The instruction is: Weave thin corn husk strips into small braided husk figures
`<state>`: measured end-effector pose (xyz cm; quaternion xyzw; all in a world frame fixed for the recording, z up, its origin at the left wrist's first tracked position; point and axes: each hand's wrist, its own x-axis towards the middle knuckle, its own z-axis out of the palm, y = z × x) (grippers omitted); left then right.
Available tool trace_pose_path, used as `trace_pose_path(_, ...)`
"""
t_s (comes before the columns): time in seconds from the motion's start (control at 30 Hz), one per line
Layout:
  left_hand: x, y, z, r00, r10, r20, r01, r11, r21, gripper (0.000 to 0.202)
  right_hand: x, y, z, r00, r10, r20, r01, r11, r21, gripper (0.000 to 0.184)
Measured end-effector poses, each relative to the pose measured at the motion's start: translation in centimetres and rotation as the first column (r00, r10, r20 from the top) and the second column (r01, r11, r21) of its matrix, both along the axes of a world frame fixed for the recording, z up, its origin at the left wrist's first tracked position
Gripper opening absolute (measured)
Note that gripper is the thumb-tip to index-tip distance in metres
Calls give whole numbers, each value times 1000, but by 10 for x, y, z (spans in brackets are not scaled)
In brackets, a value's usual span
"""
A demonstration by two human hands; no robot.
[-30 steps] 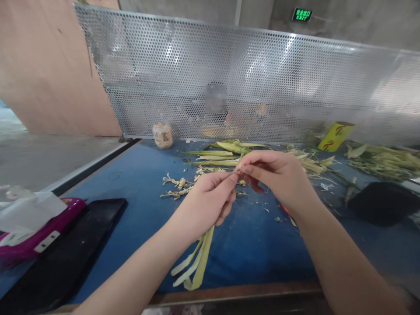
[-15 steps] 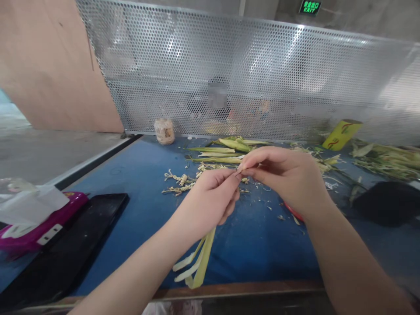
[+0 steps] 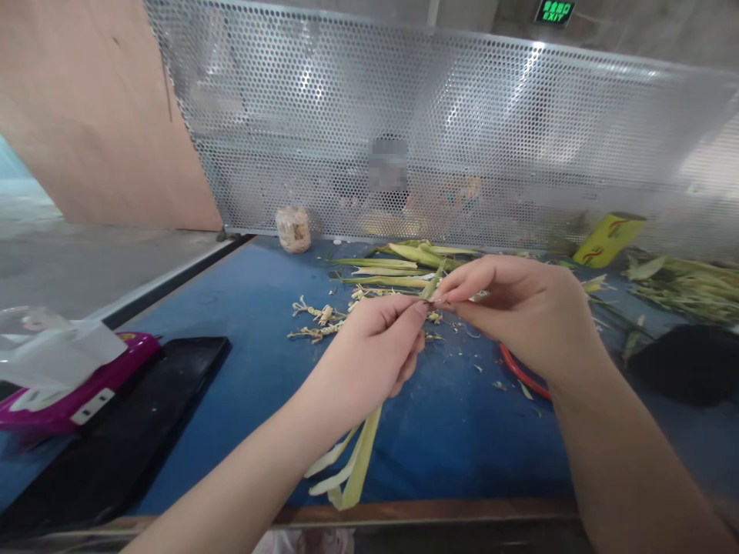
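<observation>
My left hand [image 3: 384, 350] is closed around a bundle of pale green corn husk strips [image 3: 361, 462]. Their loose ends hang below the fist, and a short green tip [image 3: 433, 283] sticks up past the thumb. Thumb and forefinger of my right hand [image 3: 516, 312] pinch together right at the left fingertips; what lies between them is too small to make out. Behind my hands lie braided husk pieces [image 3: 316, 312] and longer green husk leaves [image 3: 381, 265]. Part of a red ring-shaped handle or rim [image 3: 523, 375] shows under the right wrist.
A perforated metal screen [image 3: 323, 115] closes off the back of the blue table [image 3: 231, 431]. On the left are a black tray [image 3: 132, 423] and a magenta box [image 3: 86, 392]. A wrapped jar [image 3: 293, 229], yellow can [image 3: 609, 240], husk pile [image 3: 687, 288] and dark round object [image 3: 687, 365] stand around.
My right hand has shifted slightly right, uncovering more of the red rim. A green husk tip now shows above the left thumb. The left hand keeps its grip on the strips.
</observation>
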<state>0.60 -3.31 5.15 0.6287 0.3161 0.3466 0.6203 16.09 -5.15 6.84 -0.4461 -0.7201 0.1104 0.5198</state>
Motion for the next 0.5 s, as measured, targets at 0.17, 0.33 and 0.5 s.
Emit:
trace_pose_path(0.17, -1, -2, 1, 1000, -25, 15, 26, 999, -26, 36, 0, -1, 3, 993, -88, 82, 81, 994, 77, 10)
trace_pose_path(0.33, 0, -2, 4, 997, -68, 39, 71, 994, -81, 36, 0, -3, 3, 972, -166, 167, 132, 971, 199, 16)
trace_pose_path(0.5, -1, 0, 3, 996, -65, 68, 70, 994, -84, 34, 0, -6, 2, 942, -161, 293, 51, 936, 348, 36)
